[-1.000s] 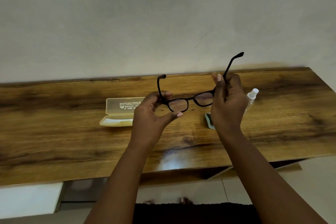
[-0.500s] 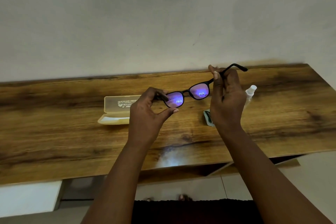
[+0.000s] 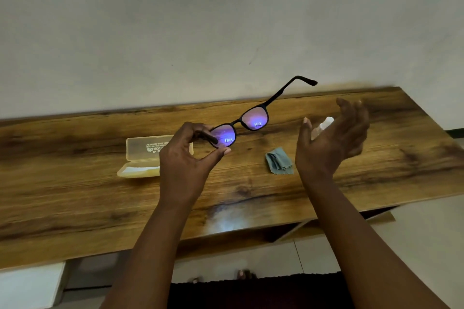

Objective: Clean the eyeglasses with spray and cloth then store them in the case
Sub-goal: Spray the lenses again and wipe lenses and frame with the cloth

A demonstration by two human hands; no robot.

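Item one, my left hand (image 3: pixel 185 158): thumb and fingers pinched shut on the eyeglasses (image 3: pixel 247 124) at their left end, where the folded temple meets the frame. The thumb tip sits under the lower rim of the left lens; the fingers curl over the top.

Item two, the eyeglasses: black frame, held in the air above the wooden table (image 3: pixel 75 198), tilted so the right side rises toward the wall. Both lenses glare violet-blue. The right temple is unfolded and sticks up and away, touching nothing.

Item three, my right hand (image 3: pixel 331 138): empty, palm turned inward, fingers spread and loosely curved, blurred. It is apart from the eyeglasses, to their right.

Item four, the spray bottle (image 3: pixel 324 124): pale, mostly hidden behind my right palm; only its upper part shows. I cannot tell whether my hand touches it.

Item five, the cloth (image 3: pixel 280 164): grey-blue, crumpled, lying on the table between my two wrists, touched by neither hand.

Item six, the case (image 3: pixel 143 155): pale yellow, translucent, lid standing open, on the table behind my left hand, partly covered by it.
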